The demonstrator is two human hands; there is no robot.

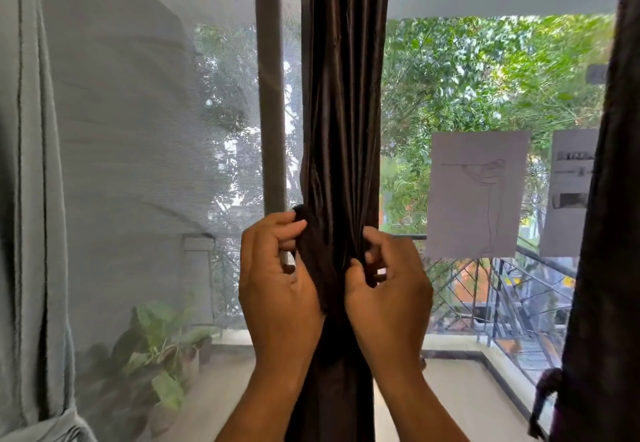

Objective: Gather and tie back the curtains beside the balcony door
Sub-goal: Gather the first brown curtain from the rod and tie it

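Note:
A dark brown satin curtain [343, 95] hangs gathered into a narrow column in the middle of the view, in front of the door frame. My left hand [277, 275] grips a dark fabric tie band [311, 244] wrapped against the curtain's left side. My right hand [388, 282] pinches the curtain folds on the right side at the same height. Both hands press the bundle between them. A grey curtain [31, 199] hangs at the far left. Another dark curtain [602, 234] hangs at the right edge, cinched low.
A mesh screen [145, 164] covers the left pane beside a grey door frame post [272, 95]. Two paper sheets [478, 192] are stuck on the right glass. Potted plants [152, 348] and a metal balcony railing [502, 289] lie outside.

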